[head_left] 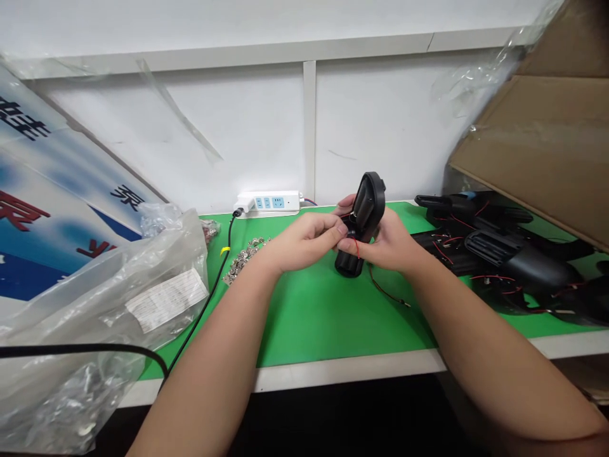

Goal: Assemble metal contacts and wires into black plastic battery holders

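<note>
Two hands, black parts alongside, bag

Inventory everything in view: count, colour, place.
Held part: 1, black, centre
Other parts: several, black, right
Wires: several, mostly red, on parts
Metal bits: many, silvery, left
Power strip: 1, white, back
Cable: 1, black, left
Bag: 1+, clear, left
Label: 1, white, on bag
Panel: 1, blue-white, left
Carton: 1, brown, right
Mat: 1, green, centre
Table: 1, white, under mat
Wall: 1, white, back
Tape: 1+, clear, on wall
Left hand: 1, bare, on held part
Right hand: 1, bare, on held part
</note>
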### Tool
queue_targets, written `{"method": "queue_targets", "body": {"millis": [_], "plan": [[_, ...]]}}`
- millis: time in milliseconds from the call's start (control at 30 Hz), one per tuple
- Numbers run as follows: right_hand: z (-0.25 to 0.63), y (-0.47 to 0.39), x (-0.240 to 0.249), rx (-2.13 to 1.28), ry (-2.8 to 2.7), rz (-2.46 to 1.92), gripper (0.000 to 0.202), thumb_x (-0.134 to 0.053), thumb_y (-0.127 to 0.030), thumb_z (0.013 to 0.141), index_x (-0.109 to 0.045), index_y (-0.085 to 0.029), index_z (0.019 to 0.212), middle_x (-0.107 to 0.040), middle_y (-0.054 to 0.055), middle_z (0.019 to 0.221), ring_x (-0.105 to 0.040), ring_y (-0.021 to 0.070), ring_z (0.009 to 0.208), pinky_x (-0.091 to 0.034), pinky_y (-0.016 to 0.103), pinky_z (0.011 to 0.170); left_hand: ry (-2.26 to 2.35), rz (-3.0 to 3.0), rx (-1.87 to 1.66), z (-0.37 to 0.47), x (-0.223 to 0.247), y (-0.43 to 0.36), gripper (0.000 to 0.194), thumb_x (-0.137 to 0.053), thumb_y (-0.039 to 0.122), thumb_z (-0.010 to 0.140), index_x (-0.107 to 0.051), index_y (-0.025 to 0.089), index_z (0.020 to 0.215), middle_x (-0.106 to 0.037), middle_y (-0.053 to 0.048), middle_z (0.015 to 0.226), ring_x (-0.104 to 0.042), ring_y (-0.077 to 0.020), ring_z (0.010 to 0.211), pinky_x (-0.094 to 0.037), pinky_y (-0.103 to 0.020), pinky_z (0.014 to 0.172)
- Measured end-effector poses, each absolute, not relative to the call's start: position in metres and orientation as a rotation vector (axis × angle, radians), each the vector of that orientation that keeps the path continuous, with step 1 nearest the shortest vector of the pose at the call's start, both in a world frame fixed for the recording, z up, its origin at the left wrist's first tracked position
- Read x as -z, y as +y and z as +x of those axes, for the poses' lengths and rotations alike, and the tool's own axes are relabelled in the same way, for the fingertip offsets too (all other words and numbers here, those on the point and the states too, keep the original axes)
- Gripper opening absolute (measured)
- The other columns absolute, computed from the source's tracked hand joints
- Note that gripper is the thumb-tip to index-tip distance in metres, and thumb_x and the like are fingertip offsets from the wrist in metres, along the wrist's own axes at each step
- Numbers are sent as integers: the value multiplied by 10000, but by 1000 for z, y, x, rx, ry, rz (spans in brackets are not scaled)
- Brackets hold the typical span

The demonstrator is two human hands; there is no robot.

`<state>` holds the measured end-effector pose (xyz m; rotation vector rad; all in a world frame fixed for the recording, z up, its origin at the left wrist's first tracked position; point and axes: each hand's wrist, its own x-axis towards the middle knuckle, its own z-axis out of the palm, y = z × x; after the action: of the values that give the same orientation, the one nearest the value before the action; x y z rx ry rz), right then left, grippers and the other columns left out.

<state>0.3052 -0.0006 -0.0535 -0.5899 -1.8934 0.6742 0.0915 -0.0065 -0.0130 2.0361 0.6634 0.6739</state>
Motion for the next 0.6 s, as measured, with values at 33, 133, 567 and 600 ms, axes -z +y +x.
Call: {"method": "queue_targets", "body": {"millis": [33,133,567,600], "plan": [[305,1,56,-696,-1897,-595,654,-921,-523,739,-606,-247,1242,-731,76,1161,-713,238,1018,-605,386,899,654,2032,-660,91,14,-5,423,-491,483,1024,-506,168,742,-405,17,724,-366,-112,670,-303,-258,625],[304,6,60,-763,-1882,-609,686,-928,-576,701,-619,-246,1217,-725,70,1138,-715,238,983,-604,381,861,677,2021,-618,89,14,-3,368,-493,415,1016,-547,163,755,-466,7,756,-425,-120,715,-341,-259,679],[304,5,58,-961,-1767,-625,728,-975,-476,665,-600,-211,1230,-735,88,1128,-722,220,1003,-613,345,869,642,1949,-765,80,12,2,129,-615,239,773,-664,150,853,-551,13,756,-479,-115,697,-366,-255,641],[305,5,59,-1008,-1748,-619,730,-972,-477,671,-591,-214,1235,-742,94,1140,-726,221,1009,-615,340,861,701,1998,-742,77,11,2,131,-595,226,763,-666,153,846,-544,14,733,-465,-114,672,-353,-254,621]]}}
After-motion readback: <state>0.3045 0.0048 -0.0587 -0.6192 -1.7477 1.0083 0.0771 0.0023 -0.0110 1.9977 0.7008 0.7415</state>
